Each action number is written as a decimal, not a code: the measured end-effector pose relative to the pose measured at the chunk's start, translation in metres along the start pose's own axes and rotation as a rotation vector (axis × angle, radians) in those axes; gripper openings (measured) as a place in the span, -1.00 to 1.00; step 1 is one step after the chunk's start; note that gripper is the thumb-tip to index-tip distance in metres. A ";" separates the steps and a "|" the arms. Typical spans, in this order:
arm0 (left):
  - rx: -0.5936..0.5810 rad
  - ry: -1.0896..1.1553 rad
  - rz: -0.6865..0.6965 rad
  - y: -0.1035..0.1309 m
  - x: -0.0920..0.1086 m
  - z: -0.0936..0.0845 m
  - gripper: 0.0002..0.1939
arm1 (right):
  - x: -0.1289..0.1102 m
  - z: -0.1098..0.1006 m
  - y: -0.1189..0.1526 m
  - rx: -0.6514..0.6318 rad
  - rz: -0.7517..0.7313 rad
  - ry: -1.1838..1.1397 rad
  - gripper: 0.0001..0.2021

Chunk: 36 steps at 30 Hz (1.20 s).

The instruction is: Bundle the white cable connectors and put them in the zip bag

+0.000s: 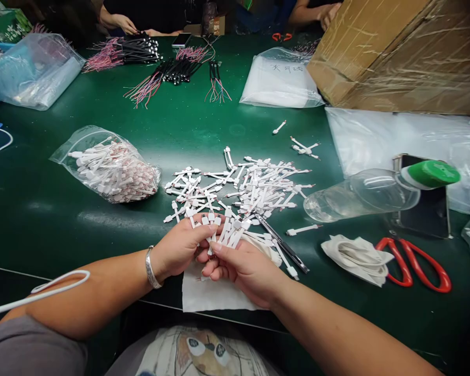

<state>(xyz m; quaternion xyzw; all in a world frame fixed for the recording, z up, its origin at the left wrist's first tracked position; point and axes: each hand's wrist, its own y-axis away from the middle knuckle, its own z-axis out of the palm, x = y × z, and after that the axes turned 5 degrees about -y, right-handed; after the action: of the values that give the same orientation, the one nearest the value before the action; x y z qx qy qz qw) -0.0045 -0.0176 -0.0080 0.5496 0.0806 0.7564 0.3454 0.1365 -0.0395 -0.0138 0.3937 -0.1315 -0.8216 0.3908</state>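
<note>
My left hand (pixel 184 243) pinches several short white cables with flat white connectors. Close beside it, touching, my right hand (pixel 245 263) holds a fanned bunch of similar white cables (pixel 231 230) between thumb and fingers. Just beyond both hands lies a loose pile of white cables (pixel 266 185) on the green table (pixel 113 235). Black tweezers (pixel 284 243) rest to the right of my right hand. Under the hands, a white cloth (pixel 215 295) hangs at the table edge.
A clear bag of white cables (pixel 115 169) sits left. To the right are a green-capped bottle (pixel 360 196), a phone (pixel 426 209), a crumpled cloth (pixel 354 256) and red-handled scissors (pixel 434 269). Black cable bundles (pixel 178 70), a cardboard box (pixel 399 57) and other people's hands (pixel 125 23) are farther back.
</note>
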 end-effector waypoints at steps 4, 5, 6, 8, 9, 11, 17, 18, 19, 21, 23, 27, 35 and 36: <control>-0.016 -0.011 0.005 0.000 -0.001 0.000 -0.78 | 0.000 0.000 0.000 -0.002 0.015 0.013 -0.73; -0.017 -0.016 0.011 0.000 -0.001 0.000 -0.78 | 0.000 0.000 0.000 -0.003 0.020 0.013 -0.73; -0.021 -0.022 0.016 0.001 -0.001 -0.001 -0.78 | 0.000 0.000 0.000 -0.004 0.022 0.012 -0.73; -0.031 -0.024 0.021 0.001 -0.001 -0.001 -0.80 | 0.000 0.000 0.000 -0.003 0.022 0.008 -0.73; -0.037 -0.021 0.021 0.001 0.000 0.000 -0.81 | 0.000 0.000 0.001 -0.002 0.022 0.005 -0.73; -0.038 -0.013 0.018 0.001 0.000 0.000 -0.83 | 0.000 0.000 0.001 -0.001 0.022 0.002 -0.73; -0.003 0.020 0.010 0.001 0.000 0.000 -0.85 | 0.000 -0.001 0.000 -0.015 0.017 0.002 -0.73; -0.005 0.028 0.011 0.001 0.000 0.000 -0.85 | 0.000 -0.002 0.000 -0.018 0.014 0.000 -0.73; -0.005 0.033 0.011 0.001 0.001 0.000 -0.86 | 0.000 -0.002 0.000 -0.021 0.012 -0.002 -0.73; -0.001 0.036 0.002 0.001 0.002 0.001 -0.85 | 0.000 -0.002 0.000 -0.025 0.011 -0.006 -0.73; 0.005 0.037 -0.008 0.002 0.003 0.001 -0.82 | 0.001 -0.003 0.000 -0.025 0.009 -0.009 -0.74; -0.012 0.029 0.000 0.002 0.004 0.001 -0.77 | 0.001 -0.003 0.000 -0.021 0.010 -0.013 -0.75; -0.111 -0.038 0.109 0.000 0.001 0.000 -0.82 | -0.002 -0.001 0.001 -0.007 -0.007 -0.012 -0.74; -0.118 -0.045 0.113 0.000 0.001 -0.001 -0.83 | -0.002 -0.001 0.001 -0.007 -0.010 -0.014 -0.75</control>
<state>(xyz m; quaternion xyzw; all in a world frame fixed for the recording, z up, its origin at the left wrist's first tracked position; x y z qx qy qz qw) -0.0053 -0.0171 -0.0073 0.5489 -0.0031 0.7656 0.3356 0.1385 -0.0390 -0.0127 0.3871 -0.1293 -0.8268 0.3870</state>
